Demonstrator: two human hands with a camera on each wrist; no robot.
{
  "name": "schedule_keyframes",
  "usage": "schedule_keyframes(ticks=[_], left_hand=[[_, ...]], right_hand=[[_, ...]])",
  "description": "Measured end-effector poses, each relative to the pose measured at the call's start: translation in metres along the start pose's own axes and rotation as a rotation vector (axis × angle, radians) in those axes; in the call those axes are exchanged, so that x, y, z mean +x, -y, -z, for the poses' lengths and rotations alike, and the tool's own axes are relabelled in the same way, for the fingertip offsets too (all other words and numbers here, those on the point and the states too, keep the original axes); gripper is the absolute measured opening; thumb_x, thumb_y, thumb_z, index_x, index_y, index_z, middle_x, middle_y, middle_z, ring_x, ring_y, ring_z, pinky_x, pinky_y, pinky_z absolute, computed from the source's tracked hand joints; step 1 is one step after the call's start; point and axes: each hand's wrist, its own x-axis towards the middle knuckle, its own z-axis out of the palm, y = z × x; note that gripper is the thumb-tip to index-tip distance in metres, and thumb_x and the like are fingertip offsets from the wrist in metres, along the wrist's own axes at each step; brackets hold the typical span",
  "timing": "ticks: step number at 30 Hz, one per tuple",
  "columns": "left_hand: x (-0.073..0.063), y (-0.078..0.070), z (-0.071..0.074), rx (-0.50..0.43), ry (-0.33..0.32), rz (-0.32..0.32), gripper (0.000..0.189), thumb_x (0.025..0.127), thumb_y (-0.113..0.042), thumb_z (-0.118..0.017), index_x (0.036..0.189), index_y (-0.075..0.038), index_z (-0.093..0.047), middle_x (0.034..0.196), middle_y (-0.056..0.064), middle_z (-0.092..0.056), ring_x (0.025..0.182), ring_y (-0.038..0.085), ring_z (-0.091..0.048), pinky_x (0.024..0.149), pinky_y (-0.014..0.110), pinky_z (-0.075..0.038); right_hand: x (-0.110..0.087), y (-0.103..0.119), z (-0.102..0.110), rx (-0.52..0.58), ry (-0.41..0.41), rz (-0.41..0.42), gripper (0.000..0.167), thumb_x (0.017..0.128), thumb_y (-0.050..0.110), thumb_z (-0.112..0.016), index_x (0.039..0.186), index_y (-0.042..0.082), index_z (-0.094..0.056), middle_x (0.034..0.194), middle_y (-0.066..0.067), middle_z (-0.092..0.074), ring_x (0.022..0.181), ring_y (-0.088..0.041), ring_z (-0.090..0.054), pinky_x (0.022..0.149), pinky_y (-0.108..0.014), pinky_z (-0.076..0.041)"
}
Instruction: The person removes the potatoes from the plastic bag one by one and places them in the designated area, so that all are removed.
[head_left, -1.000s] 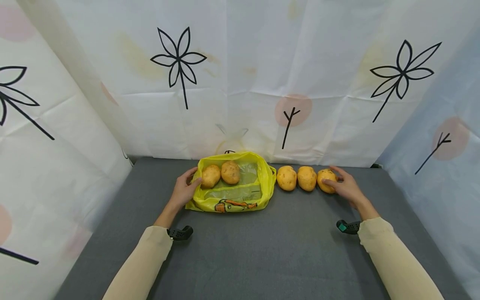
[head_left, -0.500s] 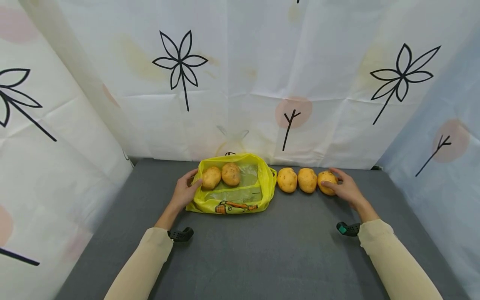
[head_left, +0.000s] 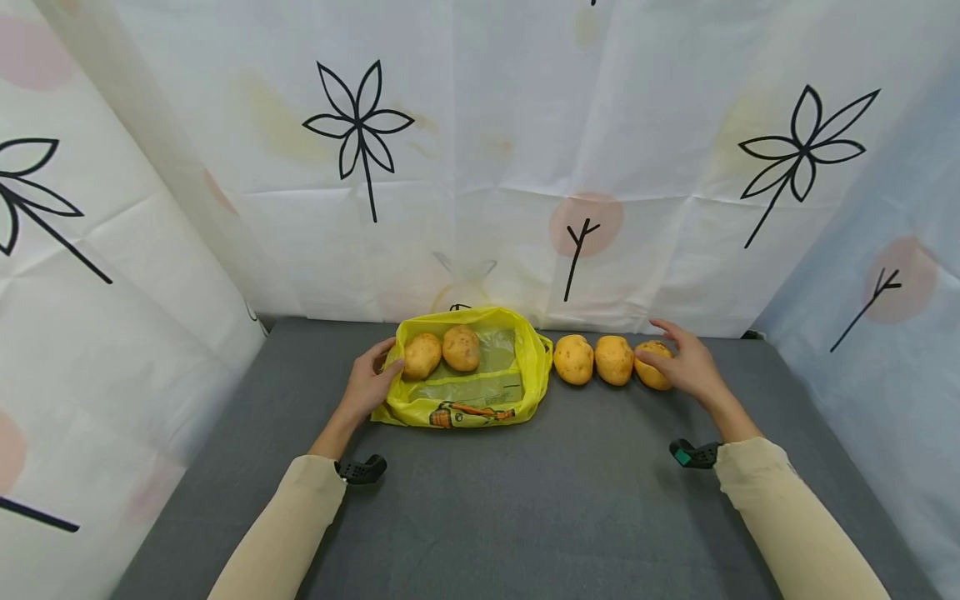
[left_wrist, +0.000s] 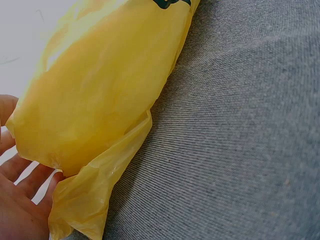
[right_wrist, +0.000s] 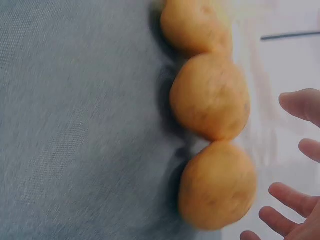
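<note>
A yellow plastic bag lies on its side with its mouth gaping, and two potatoes show inside it. My left hand holds the bag's left rim, thumb over the edge; in the left wrist view its other fingers lie spread along the yellow plastic. Three potatoes stand in a touching row right of the bag. Over the rightmost potato my right hand hovers, fingers straight and parted. The right wrist view shows its fingers apart from that potato.
Everything lies on a grey cloth-covered table. A white curtain with plant drawings rises right behind the bag and potatoes, with further curtain panels on the left and right.
My right hand has loosened from the rightmost potato, its fingers spreading and lifting slightly away. The left hand, the bag and all the potatoes stay where they were.
</note>
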Motion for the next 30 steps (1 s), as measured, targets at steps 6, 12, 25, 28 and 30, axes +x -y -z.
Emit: schedule_keyframes(ticks=[6,12,25,28,30], left_hand=[[0.001,0.0,0.0,-0.001,-0.002,-0.004,0.054,0.107,-0.021,-0.054,0.157,-0.006,-0.038,0.155,0.021,-0.041,0.137,0.04,-0.046,0.101,0.056,-0.048],[0.0,0.0,0.0,-0.003,-0.003,-0.003,0.054,0.107,-0.021,-0.055,0.157,-0.006,-0.038,0.154,0.021,-0.042,0.135,0.04,-0.047,0.1,0.056,-0.048],[0.0,0.001,0.0,0.005,-0.005,-0.002,0.054,0.108,-0.022,-0.054,0.157,-0.006,-0.038,0.153,0.022,-0.043,0.134,0.04,-0.048,0.101,0.056,-0.048],[0.0,0.0,0.0,0.002,-0.005,-0.002,0.054,0.107,-0.021,-0.054,0.157,-0.005,-0.038,0.153,0.022,-0.043,0.135,0.04,-0.047,0.101,0.056,-0.048],[0.0,0.0,0.0,0.002,-0.004,-0.001,0.055,0.107,-0.021,-0.055,0.157,-0.005,-0.037,0.154,0.022,-0.042,0.136,0.04,-0.046,0.102,0.056,-0.047]], right_hand=[[0.0,0.02,0.0,-0.012,-0.013,0.076,0.076,0.099,0.03,-0.069,0.159,0.004,-0.032,0.152,-0.036,-0.033,0.137,-0.055,-0.033,0.102,-0.073,-0.031],[-0.002,0.035,-0.003,0.004,-0.003,0.131,0.074,0.099,0.031,-0.069,0.159,0.005,-0.033,0.153,-0.034,-0.034,0.135,-0.055,-0.036,0.103,-0.071,-0.033],[-0.004,0.062,-0.022,0.095,-0.004,0.167,0.071,0.098,0.032,-0.07,0.157,0.008,-0.038,0.151,-0.029,-0.039,0.136,-0.051,-0.037,0.104,-0.069,-0.034],[-0.003,0.069,-0.027,0.123,-0.001,0.178,0.07,0.098,0.031,-0.071,0.156,0.008,-0.039,0.151,-0.028,-0.039,0.136,-0.051,-0.037,0.106,-0.068,-0.034],[-0.003,0.071,-0.031,0.146,0.003,0.19,0.07,0.098,0.03,-0.071,0.156,0.007,-0.04,0.151,-0.028,-0.039,0.136,-0.051,-0.038,0.106,-0.067,-0.035]])
